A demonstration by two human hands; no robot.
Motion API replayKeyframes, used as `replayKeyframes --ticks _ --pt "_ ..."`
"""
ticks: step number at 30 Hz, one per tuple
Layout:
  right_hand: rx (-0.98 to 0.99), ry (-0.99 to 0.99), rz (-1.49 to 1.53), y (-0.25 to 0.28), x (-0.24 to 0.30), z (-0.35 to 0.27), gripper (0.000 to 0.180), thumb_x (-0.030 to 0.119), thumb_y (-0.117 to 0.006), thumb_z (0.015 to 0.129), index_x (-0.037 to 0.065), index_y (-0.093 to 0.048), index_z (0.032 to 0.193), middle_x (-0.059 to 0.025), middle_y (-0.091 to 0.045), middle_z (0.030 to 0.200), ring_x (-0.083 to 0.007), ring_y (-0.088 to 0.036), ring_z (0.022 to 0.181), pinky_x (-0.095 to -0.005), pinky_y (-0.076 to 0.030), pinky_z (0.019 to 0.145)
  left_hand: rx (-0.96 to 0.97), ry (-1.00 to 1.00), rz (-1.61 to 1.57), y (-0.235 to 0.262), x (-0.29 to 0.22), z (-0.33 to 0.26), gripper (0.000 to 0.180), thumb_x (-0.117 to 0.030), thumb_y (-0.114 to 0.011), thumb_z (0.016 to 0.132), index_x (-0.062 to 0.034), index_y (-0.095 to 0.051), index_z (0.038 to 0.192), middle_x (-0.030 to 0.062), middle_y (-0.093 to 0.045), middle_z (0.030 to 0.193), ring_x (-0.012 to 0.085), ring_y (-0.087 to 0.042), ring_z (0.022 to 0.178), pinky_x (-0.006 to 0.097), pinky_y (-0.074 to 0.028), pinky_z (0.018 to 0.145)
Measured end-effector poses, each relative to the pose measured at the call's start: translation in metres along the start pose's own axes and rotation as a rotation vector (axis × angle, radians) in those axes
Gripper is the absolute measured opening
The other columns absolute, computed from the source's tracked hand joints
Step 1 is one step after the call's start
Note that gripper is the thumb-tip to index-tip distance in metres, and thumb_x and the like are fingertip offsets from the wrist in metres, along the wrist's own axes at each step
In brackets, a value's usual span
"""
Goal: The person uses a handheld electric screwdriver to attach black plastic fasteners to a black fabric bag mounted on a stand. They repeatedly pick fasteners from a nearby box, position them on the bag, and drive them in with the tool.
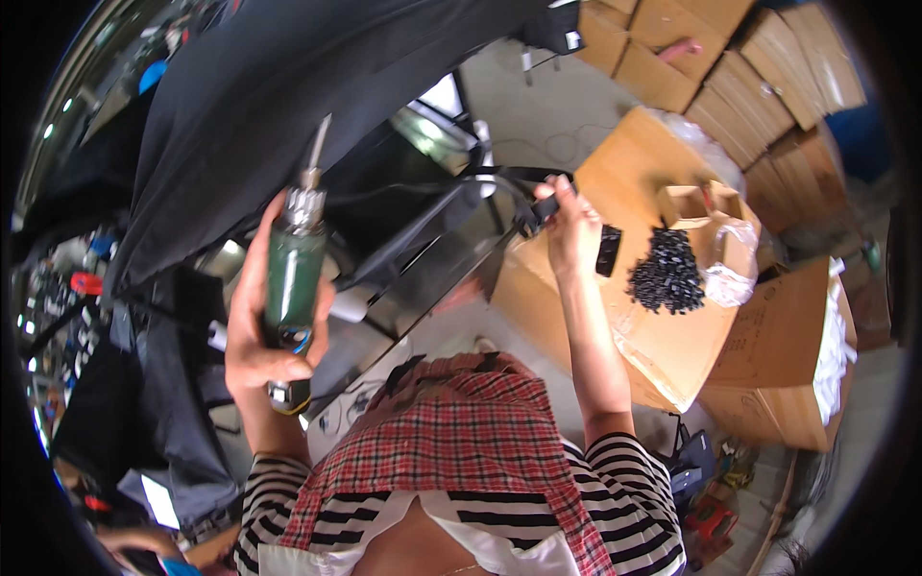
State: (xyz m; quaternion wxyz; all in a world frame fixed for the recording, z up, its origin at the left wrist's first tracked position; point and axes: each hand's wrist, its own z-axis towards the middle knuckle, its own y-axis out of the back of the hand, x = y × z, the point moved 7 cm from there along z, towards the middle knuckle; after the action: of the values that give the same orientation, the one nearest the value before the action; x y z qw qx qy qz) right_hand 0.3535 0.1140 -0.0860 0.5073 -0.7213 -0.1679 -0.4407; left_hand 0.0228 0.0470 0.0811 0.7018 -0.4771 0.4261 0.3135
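Note:
My left hand (252, 350) is wrapped round a green electric screwdriver (293, 274), its long thin bit pointing up and away. Raised in front of the cardboard box, my right hand (574, 235) is closed with thumb and fingers on a small black part (545, 207). A black strap-like band (523, 174) runs leftward from near those fingers; whether it joins the part I cannot tell. Beside my right wrist a flat black piece (608, 251) lies on the large cardboard box (663, 360). Farther right on the box is a heap of small black pieces (669, 276).
A small open carton (686, 205) and a clear plastic bag (734, 274) sit beside the heap. Black cloth (317, 72) drapes over the far left. Stacked cartons (740, 101) stand at the back right, and another open carton (768, 384) is at the right.

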Motion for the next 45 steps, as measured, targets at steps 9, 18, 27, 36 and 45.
replayKeyframes --ticks 9,18,27,36,45 --pt "-0.122 0.349 0.183 0.092 0.182 0.145 0.017 0.012 -0.050 0.104 -0.003 -0.059 0.104 -0.0204 -0.073 0.102 -0.0267 -0.074 0.084 -0.0340 -0.062 0.072 0.076 0.002 0.024 0.001 -0.003 0.007 0.132 -0.008 -0.086 0.053 -0.0058 -0.008 0.159 0.0145 -0.057 0.078 0.0179 -0.060 0.046 0.026 -0.049 0.040" --pt "-0.280 0.591 0.371 0.267 0.374 0.220 0.016 0.005 -0.043 0.103 -0.003 -0.043 0.089 -0.0229 -0.058 0.076 -0.0286 -0.056 0.058 -0.0395 -0.052 0.053 0.150 0.010 -0.009 0.001 -0.003 0.013 0.135 -0.009 -0.091 0.058 -0.0064 0.000 0.159 0.0122 -0.056 0.075 0.0174 -0.059 0.046 0.027 -0.051 0.040" --pt "-0.927 0.757 0.031 0.369 0.440 0.160 0.022 0.005 -0.054 0.095 -0.008 -0.060 0.078 -0.0180 -0.070 0.074 -0.0229 -0.060 0.049 -0.0321 -0.050 0.044 0.092 0.007 -0.021 0.001 -0.007 0.006 0.135 -0.006 -0.090 0.056 -0.0064 -0.004 0.160 0.0132 -0.059 0.078 0.0159 -0.059 0.048 0.025 -0.049 0.043" --pt "-0.519 0.709 -0.103 0.271 0.430 0.202 0.034 0.027 -0.046 0.106 0.002 -0.068 0.096 -0.0054 -0.067 0.072 -0.0098 -0.048 0.050 -0.0241 -0.036 0.042 0.095 0.018 0.105 0.000 -0.011 0.001 0.131 -0.006 -0.088 0.052 -0.0049 -0.014 0.160 0.0121 -0.061 0.085 0.0140 -0.061 0.057 0.024 -0.048 0.053" --pt "0.391 0.300 -0.869 -0.035 0.169 0.071 0.027 0.017 -0.049 0.098 0.007 -0.073 0.105 0.0021 -0.061 0.071 -0.0046 -0.048 0.056 -0.0206 -0.036 0.051 0.031 -0.014 0.130 -0.004 -0.010 -0.001 0.132 -0.008 -0.088 0.050 -0.0018 -0.015 0.159 0.0093 -0.059 0.079 0.0137 -0.058 0.056 0.023 -0.044 0.050"
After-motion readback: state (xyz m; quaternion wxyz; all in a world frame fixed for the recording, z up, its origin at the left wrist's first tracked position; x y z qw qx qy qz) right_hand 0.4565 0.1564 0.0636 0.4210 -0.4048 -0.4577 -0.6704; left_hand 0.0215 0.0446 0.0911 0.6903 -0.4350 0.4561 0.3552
